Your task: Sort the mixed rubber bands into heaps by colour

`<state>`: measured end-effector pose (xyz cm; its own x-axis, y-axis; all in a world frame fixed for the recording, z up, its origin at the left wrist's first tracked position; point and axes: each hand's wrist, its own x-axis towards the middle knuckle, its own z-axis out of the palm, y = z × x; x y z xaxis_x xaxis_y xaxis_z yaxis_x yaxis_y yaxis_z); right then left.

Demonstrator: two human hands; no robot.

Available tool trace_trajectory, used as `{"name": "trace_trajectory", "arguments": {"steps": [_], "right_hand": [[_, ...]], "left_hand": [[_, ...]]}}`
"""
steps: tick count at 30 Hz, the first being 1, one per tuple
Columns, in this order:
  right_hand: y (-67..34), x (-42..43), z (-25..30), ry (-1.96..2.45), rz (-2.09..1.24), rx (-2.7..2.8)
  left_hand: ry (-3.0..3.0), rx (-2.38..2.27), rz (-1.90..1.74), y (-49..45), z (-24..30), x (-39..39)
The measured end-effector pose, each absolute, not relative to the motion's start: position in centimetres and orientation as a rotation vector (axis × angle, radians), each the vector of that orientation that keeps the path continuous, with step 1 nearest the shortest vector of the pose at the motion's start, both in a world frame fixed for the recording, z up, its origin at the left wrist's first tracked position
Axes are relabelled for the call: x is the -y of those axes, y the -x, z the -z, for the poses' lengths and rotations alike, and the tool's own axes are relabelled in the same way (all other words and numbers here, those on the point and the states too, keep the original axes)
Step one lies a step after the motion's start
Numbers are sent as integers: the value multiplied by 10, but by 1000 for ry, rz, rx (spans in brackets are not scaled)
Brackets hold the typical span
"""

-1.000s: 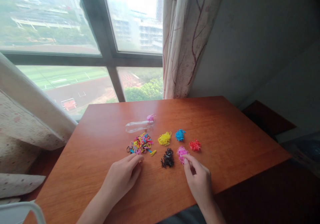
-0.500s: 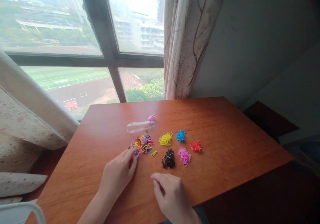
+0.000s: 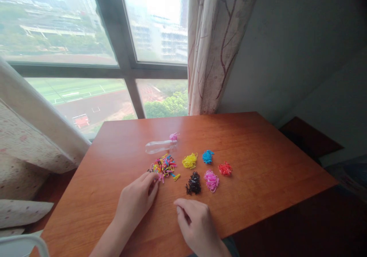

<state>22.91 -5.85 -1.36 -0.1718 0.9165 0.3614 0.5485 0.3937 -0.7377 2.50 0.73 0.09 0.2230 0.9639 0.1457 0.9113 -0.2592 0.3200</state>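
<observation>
My left hand (image 3: 137,196) is at the near-left edge of a mixed pile of small coloured rubber bands (image 3: 164,165), thumb and forefinger pinched together. A bit of pink rubber band (image 3: 161,178) shows at its fingertips. My right hand (image 3: 196,222) rests closed near the table's front edge, with nothing visible at its fingertips. Beyond it lie sorted heaps of rubber bands: black (image 3: 194,183), pink (image 3: 211,181), yellow (image 3: 190,160), blue (image 3: 208,156) and red (image 3: 225,169). A loose yellow band (image 3: 176,177) lies just right of the mixed pile.
Behind the mixed pile, a clear plastic bottle-shaped container (image 3: 159,147) lies on its side, with something pink (image 3: 174,135) at its right end. The wooden table (image 3: 258,146) stands against a window. Curtains (image 3: 212,50) hang beside it, and a white curved frame (image 3: 31,238) is at lower left.
My left fingertips have shifted slightly at the pile's edge, and the pink band there sits closer to them. My right hand and the sorted heaps stay put.
</observation>
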Motion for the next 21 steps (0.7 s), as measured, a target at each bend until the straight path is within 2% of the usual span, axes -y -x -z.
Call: {"name": "trace_trajectory", "arguments": {"steps": [12,21], "right_hand": [[-229,59,12,1276,-567,1843],[-230,59,13,1281,-584,1845]], "left_hand": [[-2307,-1851,-460,-29,-4,-9],[-2220,-1801,-659,-24,-5,-7]]}}
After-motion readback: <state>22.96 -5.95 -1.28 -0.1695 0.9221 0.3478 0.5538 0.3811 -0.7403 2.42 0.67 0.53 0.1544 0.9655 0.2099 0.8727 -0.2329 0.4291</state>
